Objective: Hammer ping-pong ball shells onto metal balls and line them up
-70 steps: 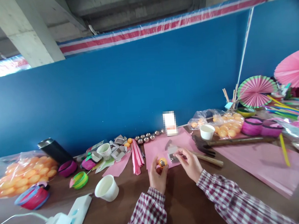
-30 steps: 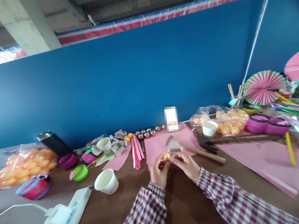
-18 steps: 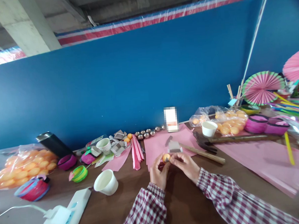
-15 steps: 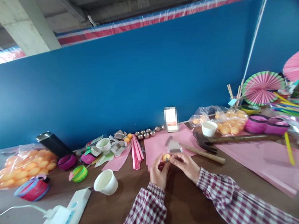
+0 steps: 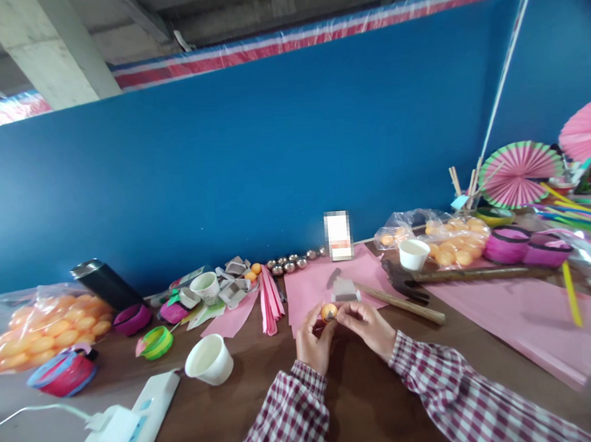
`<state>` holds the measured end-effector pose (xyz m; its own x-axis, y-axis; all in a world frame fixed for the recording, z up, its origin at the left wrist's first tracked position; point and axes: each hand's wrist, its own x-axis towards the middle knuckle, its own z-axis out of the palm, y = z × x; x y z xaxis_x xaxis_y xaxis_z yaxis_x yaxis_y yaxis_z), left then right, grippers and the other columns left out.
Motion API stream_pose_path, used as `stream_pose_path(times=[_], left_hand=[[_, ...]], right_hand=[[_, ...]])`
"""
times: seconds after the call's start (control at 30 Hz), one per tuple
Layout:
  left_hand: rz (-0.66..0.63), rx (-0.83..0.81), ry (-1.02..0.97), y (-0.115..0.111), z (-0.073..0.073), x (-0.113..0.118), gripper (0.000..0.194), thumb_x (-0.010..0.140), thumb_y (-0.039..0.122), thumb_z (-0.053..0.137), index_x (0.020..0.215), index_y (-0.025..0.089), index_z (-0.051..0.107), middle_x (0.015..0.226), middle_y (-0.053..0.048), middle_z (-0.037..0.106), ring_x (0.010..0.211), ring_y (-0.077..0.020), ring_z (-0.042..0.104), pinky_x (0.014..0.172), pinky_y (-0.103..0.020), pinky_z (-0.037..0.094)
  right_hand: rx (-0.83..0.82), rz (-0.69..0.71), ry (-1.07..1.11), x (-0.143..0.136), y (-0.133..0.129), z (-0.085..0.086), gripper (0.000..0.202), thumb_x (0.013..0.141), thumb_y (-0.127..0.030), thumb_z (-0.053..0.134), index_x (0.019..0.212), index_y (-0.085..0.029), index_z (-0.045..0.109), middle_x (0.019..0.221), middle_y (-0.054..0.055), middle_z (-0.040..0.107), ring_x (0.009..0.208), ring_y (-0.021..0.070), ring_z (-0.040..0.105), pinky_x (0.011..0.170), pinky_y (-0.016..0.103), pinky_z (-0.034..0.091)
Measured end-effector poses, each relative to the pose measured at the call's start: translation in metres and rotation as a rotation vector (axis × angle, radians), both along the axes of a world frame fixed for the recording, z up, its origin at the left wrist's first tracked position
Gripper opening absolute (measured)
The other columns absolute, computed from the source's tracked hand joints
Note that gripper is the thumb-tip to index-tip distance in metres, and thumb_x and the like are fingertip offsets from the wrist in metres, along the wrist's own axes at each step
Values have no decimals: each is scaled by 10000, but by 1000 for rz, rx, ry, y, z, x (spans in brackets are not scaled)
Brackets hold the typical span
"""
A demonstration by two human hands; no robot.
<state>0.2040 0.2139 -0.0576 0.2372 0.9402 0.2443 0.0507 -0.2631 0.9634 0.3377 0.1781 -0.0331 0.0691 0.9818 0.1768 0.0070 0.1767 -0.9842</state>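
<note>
An orange ping-pong ball (image 5: 329,312) sits between the thumb and fingers of my left hand (image 5: 313,336). A small greyish patch or opening shows on the ball's near face; what is in it is too small to tell. My right hand (image 5: 366,325) is closed, its thumb and index fingertip pinched at the ball's right edge. Just beyond my hands a small grey-white block (image 5: 346,289) lies on pink paper (image 5: 304,280). A hammer with a light wooden handle (image 5: 411,305) rests to the right of the block.
White cups (image 5: 208,361) stand left and right. A power strip (image 5: 149,406) with a plug lies front left. Bags of orange balls (image 5: 56,325) lie at both sides. A dark-headed hammer (image 5: 479,274) lies right. Steel balls (image 5: 289,266) line the blue partition (image 5: 271,149).
</note>
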Motion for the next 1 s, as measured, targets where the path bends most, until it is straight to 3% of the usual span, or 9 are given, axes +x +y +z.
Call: stream_pose_path(times=[1.0], left_hand=[[2,-2,-31,-2,3,0,472,664,281,614,1115,165,533,989,-94,633,861,-205,593,761,-334,485]], right_hand=[[-2,43,61,2,1,-2,258,674,-417,589,637,-167,537,945,52,623,885,192,559,815,342,410]])
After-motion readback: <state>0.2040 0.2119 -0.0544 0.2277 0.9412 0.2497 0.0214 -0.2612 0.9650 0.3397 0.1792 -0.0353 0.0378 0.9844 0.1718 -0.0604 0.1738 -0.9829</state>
